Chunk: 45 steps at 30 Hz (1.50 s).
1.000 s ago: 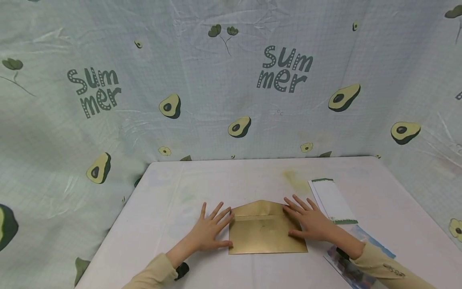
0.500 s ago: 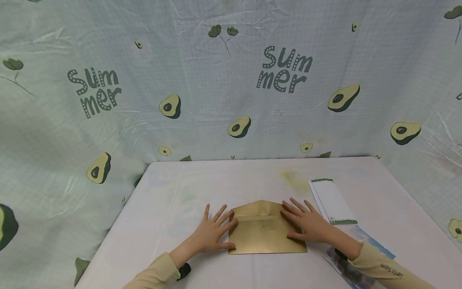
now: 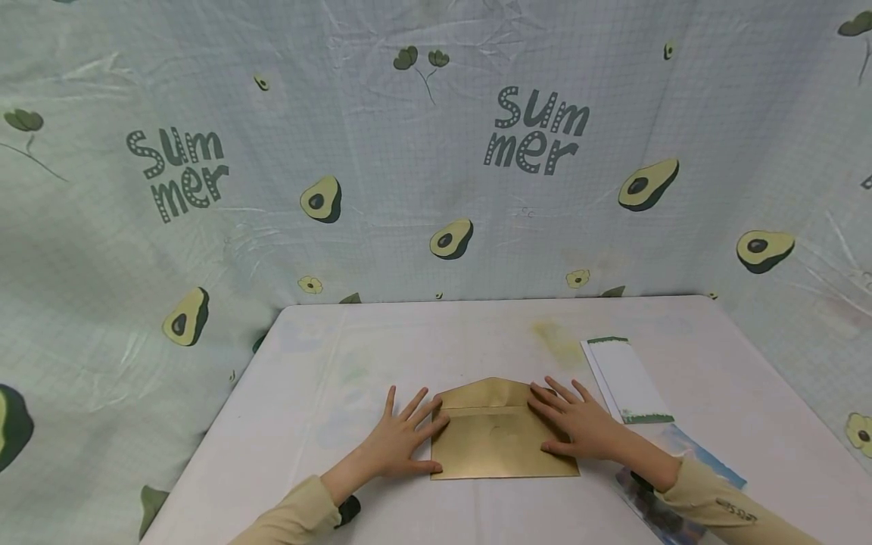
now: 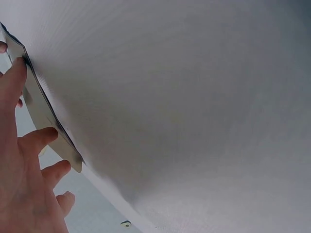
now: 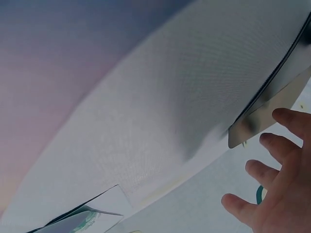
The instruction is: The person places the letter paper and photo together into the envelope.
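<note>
A gold envelope (image 3: 500,443) lies flat on the white table, its pointed flap (image 3: 492,392) unfolded toward the far side. My left hand (image 3: 398,443) is spread, with fingertips and thumb touching the envelope's left edge. On the opposite side my right hand (image 3: 586,425) rests its spread fingers and thumb on the right part of the envelope. In the left wrist view the left hand (image 4: 29,165) has its fingers apart along the envelope (image 4: 43,107). The right wrist view has the right hand (image 5: 282,179) with fingers extended near the envelope's corner (image 5: 243,131).
A white card with green borders (image 3: 630,382) lies beyond the right hand. A printed blue sheet (image 3: 708,456) sits partly under the right forearm. The white table (image 3: 381,341) meets a curtain (image 3: 381,151) patterned with avocados at the back.
My left hand has shifted slightly right, its fingertips now over the envelope's left edge. The right hand has moved a little left and nearer me. The envelope has barely moved.
</note>
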Available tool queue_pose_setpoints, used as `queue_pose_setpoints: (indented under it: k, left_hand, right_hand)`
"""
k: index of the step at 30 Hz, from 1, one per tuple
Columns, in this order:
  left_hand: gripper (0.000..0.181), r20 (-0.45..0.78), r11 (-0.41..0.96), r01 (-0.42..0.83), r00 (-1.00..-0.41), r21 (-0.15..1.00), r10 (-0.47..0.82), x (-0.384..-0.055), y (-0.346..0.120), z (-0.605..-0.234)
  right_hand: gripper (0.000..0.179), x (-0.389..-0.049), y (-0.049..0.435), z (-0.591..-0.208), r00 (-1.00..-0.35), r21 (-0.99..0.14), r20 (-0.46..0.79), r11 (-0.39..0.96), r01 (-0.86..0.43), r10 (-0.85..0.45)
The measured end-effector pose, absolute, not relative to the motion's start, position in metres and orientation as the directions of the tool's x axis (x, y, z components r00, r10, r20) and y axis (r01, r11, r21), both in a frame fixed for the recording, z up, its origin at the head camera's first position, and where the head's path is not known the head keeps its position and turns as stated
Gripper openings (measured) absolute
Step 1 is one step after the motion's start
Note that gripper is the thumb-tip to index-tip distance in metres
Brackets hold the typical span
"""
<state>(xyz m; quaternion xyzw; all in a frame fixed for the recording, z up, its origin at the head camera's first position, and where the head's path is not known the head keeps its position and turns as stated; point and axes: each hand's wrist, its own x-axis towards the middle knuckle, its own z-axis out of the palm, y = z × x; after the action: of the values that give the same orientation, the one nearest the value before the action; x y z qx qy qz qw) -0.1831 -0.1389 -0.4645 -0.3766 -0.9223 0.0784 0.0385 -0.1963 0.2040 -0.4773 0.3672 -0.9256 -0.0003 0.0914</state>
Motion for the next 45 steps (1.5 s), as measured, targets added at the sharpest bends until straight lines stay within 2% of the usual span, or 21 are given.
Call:
queue_pose_setpoints:
  k: [5, 13, 21, 27, 35, 45]
  left_hand:
    - [0.071, 0.013, 0.707, 0.686, -0.716, -0.173, 0.698, -0.183, -0.1389, -0.4664]
    - [0.071, -0.016, 0.71, 0.684, -0.722, -0.169, 0.692, -0.184, -0.1382, -0.4617]
    - [0.073, -0.002, 0.696, 0.694, -0.708, -0.185, 0.706, -0.1862, -0.1388, -0.4598]
    - [0.077, -0.019, 0.696, 0.692, -0.712, -0.193, 0.702, -0.1863, -0.1388, -0.4604]
    - [0.082, -0.048, 0.7, 0.692, -0.716, -0.179, 0.696, -0.1862, -0.1384, -0.4597]
    - [0.082, -0.063, 0.705, 0.688, -0.722, -0.172, 0.689, -0.1858, -0.1386, -0.4592]
  right_hand:
    - [0.07, -0.1954, 0.2039, -0.4775, -0.71, 0.075, 0.161, 0.726, -0.684, -0.686]
    - [0.066, -0.1932, 0.2052, -0.4801, -0.658, 0.08, 0.248, 0.692, -0.718, -0.711]
    - [0.065, -0.1933, 0.2024, -0.4776, -0.721, 0.054, 0.126, 0.73, -0.681, -0.681]
    - [0.065, -0.1921, 0.2021, -0.4753, -0.739, 0.021, 0.084, 0.743, -0.669, -0.668]
    - [0.068, -0.192, 0.2029, -0.4741, -0.749, -0.014, 0.075, 0.75, -0.661, -0.658]
    - [0.069, -0.1935, 0.2046, -0.474, -0.73, -0.031, 0.151, 0.735, -0.677, -0.666]
